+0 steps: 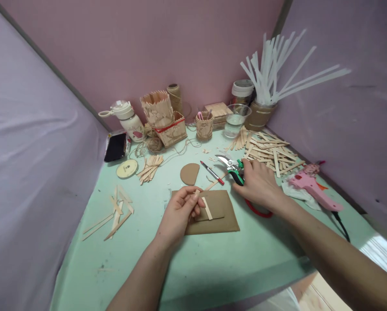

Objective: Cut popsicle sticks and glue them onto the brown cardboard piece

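Observation:
My left hand [183,208] is closed in a pinch on a short piece of wooden craft stick [197,194]. It hovers over a brown cardboard sheet [212,226], where a smaller cardboard piece lies with a pale stick piece [207,208] on it. My right hand [259,181] is closed over the green handles of a pair of pruning shears [234,172], whose open blades point to the back left. A red loop [258,211] shows under that hand. A red-tipped pen [212,172] and a cut cardboard disc [190,174] lie between the hands.
Craft sticks [271,151] are heaped at right, beside a pink glue gun [316,188] with a black cord. Loose stick pieces [117,211] lie at left. Along the back stand a white bottle [130,123], wooden stick containers [172,129], a clear water cup [234,123] and white strips [271,73].

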Motion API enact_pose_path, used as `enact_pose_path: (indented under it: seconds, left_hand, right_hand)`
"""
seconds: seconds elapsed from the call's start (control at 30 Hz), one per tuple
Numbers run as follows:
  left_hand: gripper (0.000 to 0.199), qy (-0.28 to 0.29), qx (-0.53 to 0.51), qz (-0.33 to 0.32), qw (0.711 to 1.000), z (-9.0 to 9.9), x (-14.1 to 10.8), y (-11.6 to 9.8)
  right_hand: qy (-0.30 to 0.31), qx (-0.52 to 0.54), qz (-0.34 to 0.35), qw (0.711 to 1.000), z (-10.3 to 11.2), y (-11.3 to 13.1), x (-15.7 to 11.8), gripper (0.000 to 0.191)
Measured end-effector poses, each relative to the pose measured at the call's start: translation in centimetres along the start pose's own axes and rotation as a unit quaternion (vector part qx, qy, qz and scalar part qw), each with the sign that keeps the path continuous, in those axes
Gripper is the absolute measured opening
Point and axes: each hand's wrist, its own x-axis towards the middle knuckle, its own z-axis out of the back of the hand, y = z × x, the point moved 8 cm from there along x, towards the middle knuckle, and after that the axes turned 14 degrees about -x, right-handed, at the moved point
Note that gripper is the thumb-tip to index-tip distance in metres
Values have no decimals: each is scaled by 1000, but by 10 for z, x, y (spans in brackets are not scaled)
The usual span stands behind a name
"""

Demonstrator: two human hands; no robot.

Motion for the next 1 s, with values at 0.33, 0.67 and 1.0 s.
enact_pose_path:
  seconds: [0.33,0.67,1.0]
  left_hand:
    - [20,71,295,-389,870,-31,-38,-55]
    - [24,220,421,-441,761,-56,-44,-27]
    - [74,109,570,-126,804,-18,1,-7]
  right_hand:
    - [182,515,111,830,6,42,-30,51]
    - [354,695,40,625,-12,87,-26,29]
    - [225,583,76,777,-33,78,-3,19]
